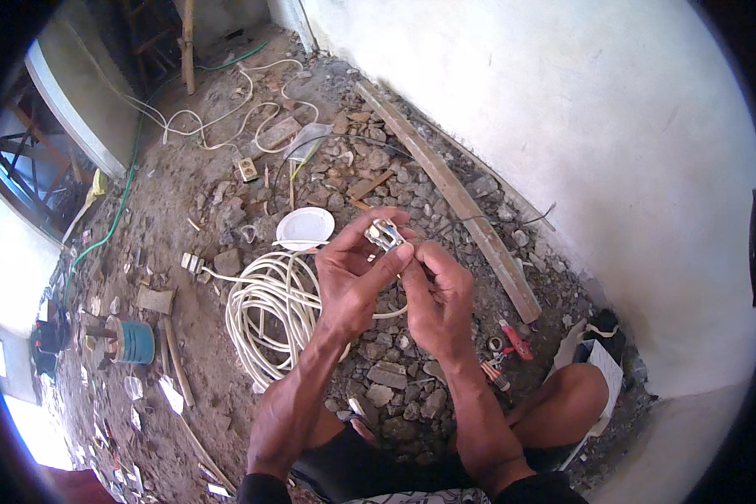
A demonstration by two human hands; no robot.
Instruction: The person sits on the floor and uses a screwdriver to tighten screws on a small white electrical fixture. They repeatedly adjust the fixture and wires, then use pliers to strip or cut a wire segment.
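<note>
My left hand (344, 281) is closed around a small white electrical fitting (384, 233), held up in front of me. Its inside is exposed, showing metal parts and a bit of blue wire; whether it is a plug or a socket I cannot tell. The thumb and fingers of my right hand (438, 296) pinch at the fitting's lower edge, hiding what lies between them. Below my left wrist lies a loose coil of white cable (256, 323), and one length runs toward my right hand. A white connector (191, 263) sits by the coil's far left side.
Rubble and soil cover the ground. A long timber (454, 197) lies along the white wall (596, 126). Near my right knee are red-handled pliers (517, 340). A white round disc (305, 226), a socket box (248, 170) and a blue bucket (134, 342) lie left.
</note>
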